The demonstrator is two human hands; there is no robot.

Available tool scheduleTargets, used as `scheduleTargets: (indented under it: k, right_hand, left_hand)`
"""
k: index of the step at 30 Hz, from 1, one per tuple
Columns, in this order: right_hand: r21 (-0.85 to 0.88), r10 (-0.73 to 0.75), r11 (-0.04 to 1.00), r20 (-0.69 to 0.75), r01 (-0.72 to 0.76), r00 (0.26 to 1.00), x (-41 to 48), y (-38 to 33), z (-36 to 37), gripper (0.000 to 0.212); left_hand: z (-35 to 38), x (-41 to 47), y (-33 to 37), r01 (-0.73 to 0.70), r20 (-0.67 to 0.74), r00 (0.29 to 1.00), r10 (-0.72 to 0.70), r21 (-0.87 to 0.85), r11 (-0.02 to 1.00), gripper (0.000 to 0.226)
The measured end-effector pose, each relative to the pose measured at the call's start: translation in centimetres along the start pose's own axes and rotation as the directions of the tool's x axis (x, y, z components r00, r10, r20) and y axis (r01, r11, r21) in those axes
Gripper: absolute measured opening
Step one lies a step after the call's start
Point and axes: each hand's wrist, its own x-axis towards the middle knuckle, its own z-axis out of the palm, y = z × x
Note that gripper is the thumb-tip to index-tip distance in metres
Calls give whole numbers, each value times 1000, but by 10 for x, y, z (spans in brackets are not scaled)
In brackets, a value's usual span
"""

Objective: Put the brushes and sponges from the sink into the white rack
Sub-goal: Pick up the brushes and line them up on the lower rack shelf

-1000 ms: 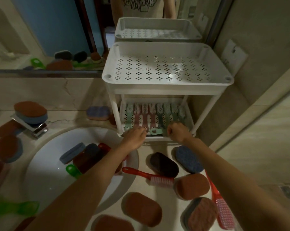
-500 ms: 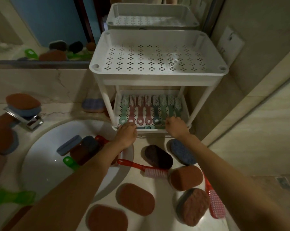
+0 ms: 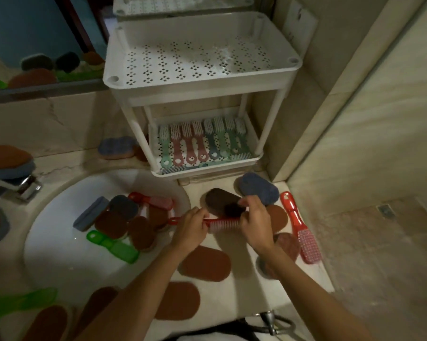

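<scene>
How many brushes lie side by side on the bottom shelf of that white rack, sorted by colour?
Pink brushes: 3
Green or teal brushes: 5
Total: 8
More lie crosswise along the front of the shelf, but they are too hidden to count.

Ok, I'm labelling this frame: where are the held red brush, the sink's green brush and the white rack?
red brush [image 3: 224, 223]: head view, bristle head.
green brush [image 3: 112, 246]: head view, middle of body.
white rack [image 3: 195, 86]: head view, top shelf's front rim.
</scene>
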Motion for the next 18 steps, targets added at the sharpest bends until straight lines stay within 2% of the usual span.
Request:
scheduleTargets:
  k: [4,7,9,11,14,18]
  right_hand:
    - [-19,149,988,-100,-151,984,-30,23,-14,20]
    - [-10,278,956,-287,-293,917,-32,44,-24,22]
    - [-15,372,918,-323,-397,870,-25,57,-32,24]
    - [-78,441,877,-257,-473,860,-15,66,-41,26]
    - [-262,523,805,-112,-533,845,-4,71,-51,28]
    - [-465,512,757,-13,-459,859,3,68,-54,30]
  left_hand:
    - [16,-2,-1,-2,32,1000,0,80,997,38]
    - [20,0,2,21,30,999,-24,99,995,34]
    - [19,0,5,19,14,1000,-20,121,992,28]
    - [16,0,7,1,7,1000,-2,112,994,24]
    - [7,-3,12,17,32,999,-18,13,1000,22]
    - [-1,-8,16,56,31,998,-50,-229,972,6]
